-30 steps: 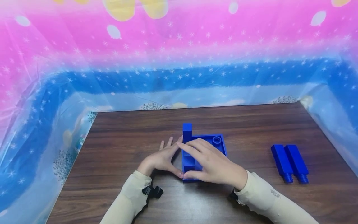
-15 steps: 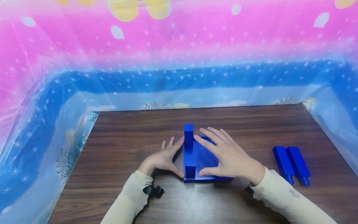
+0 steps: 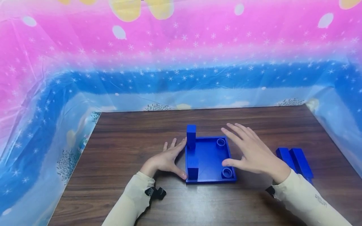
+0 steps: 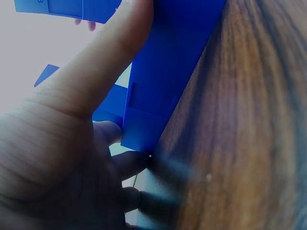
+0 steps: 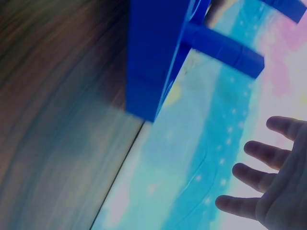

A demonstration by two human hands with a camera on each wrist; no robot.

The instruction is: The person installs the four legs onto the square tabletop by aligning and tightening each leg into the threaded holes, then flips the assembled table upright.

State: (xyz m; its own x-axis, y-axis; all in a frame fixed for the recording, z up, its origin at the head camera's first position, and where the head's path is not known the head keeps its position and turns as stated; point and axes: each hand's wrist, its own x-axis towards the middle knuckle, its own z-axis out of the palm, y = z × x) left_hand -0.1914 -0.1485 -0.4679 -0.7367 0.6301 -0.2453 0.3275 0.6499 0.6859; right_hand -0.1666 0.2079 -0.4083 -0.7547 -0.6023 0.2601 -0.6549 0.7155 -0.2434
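A square blue plastic panel point(image 3: 209, 160) with a raised rim lies on the wooden table. Two square blue legs stand up from its left corners, the back leg point(image 3: 191, 135) and the front leg point(image 3: 193, 171). At the right corners are round sockets, a back one point(image 3: 221, 143) and a front one point(image 3: 227, 172). My left hand point(image 3: 162, 161) spans the panel's left edge, thumb by the front corner and forefinger by the back one; its wrist view shows the thumb point(image 4: 115, 52) against the blue side. Fingers spread and holding nothing, my right hand point(image 3: 251, 152) hovers beside the right edge.
Two more blue legs with threaded ends lie side by side at the right, a left one point(image 3: 285, 157) and a right one point(image 3: 302, 163), partly behind my right forearm. A patterned pink and blue cloth point(image 3: 181, 75) hangs around the table point(image 3: 127, 131).
My right hand has moved right, away from the front left leg and off the panel, uncovering both sockets. The left hand stays at the left edge.
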